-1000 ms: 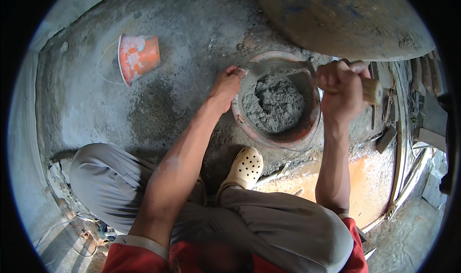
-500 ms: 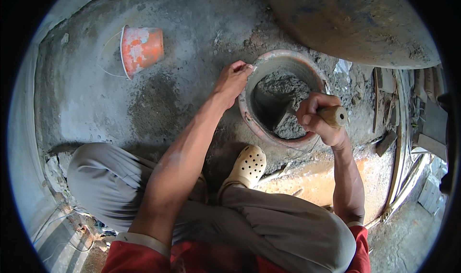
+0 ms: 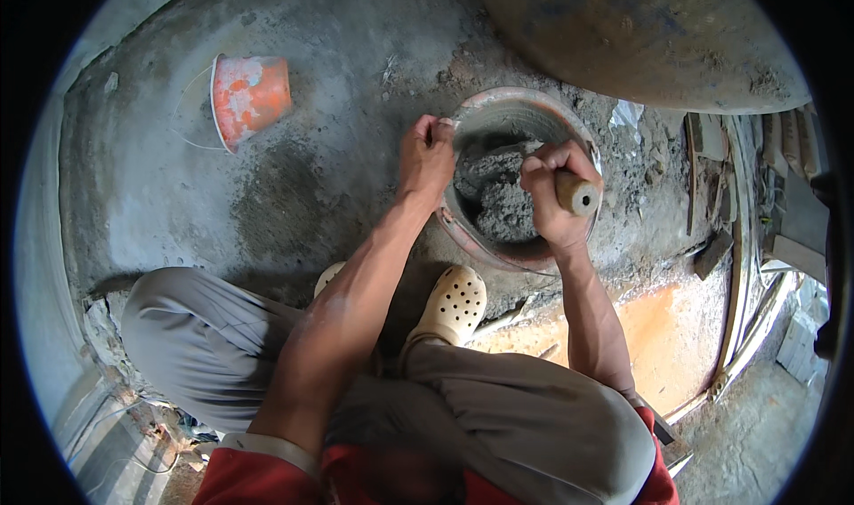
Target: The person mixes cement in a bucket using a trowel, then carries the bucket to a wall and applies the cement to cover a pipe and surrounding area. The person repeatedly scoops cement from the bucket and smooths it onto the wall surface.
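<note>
The right hand (image 3: 560, 198) is closed tightly round a stout wooden handle (image 3: 580, 196), whose end, with a dark hole in it, faces up toward the viewer. The working part of the tool runs down behind the fist, so its shape cannot be told. The left hand (image 3: 427, 163) is nearly closed, thumb and bent fingers gripping the left edge of a wide bucket (image 3: 480, 244).

This bucket stands upright on the grey floor (image 3: 151, 225), just beyond the person's feet and a little to the right. It holds lumpy grey mortar (image 3: 505, 201), and a wet grey film coats its inner wall. The right hand is over the right part of its mouth.

On the near side is a cream clog (image 3: 452, 302) with round holes; part of a second clog (image 3: 328, 276) shows to its left, beside the left forearm. Left of the bucket is a dark gritty patch (image 3: 283, 201). Farther off to the left, an orange pail (image 3: 256, 96) smeared with grey lies on its side, mouth to the left.

At the far right looms a large brown round-edged object (image 3: 649, 43). A scrap of clear plastic (image 3: 627, 114) lies below its edge. Wooden strips (image 3: 692, 180) lie farther right, and nearer is an orange-brown wet-looking surface (image 3: 672, 332).
</note>
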